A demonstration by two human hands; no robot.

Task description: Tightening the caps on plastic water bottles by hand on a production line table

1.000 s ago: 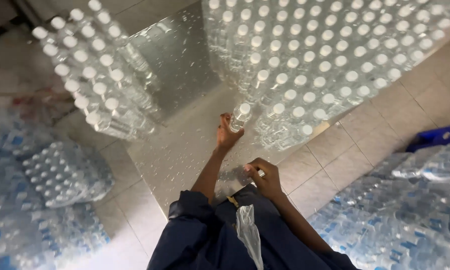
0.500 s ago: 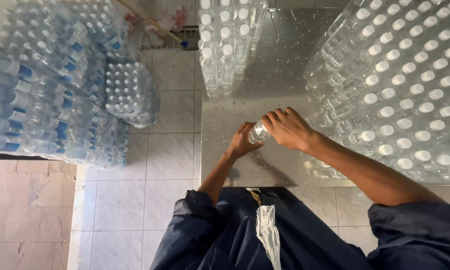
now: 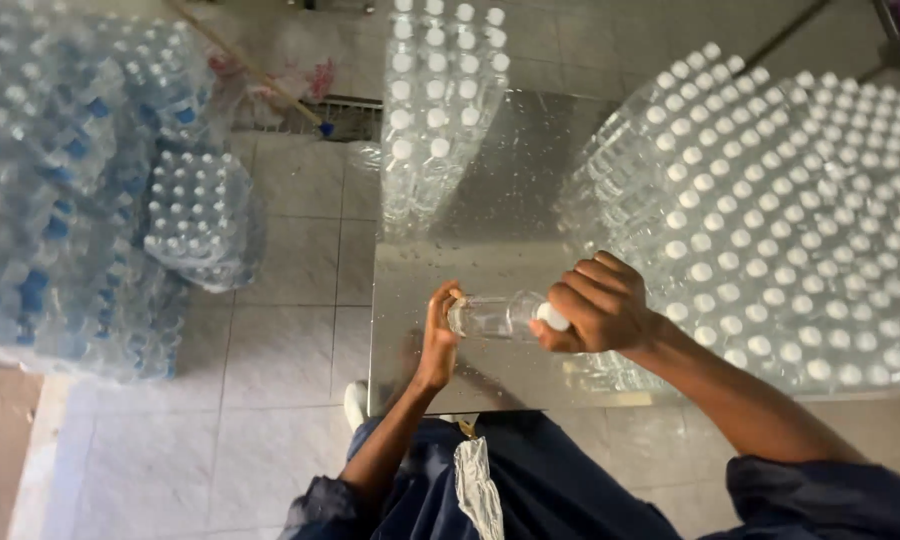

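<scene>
Bottle (image 3: 497,316): clear plastic, white cap, lying sideways just above the steel counter (image 3: 490,235), between your two hands; your right hand (image 3: 592,304) has its grip curled shut over the capped end; your left hand (image 3: 440,335) stands edge-up, fingers pressed on the bottle's base, not wrapped round it; both forearms reach in from below; capped bottle rows (image 3: 770,200) crowd the counter's right.
</scene>
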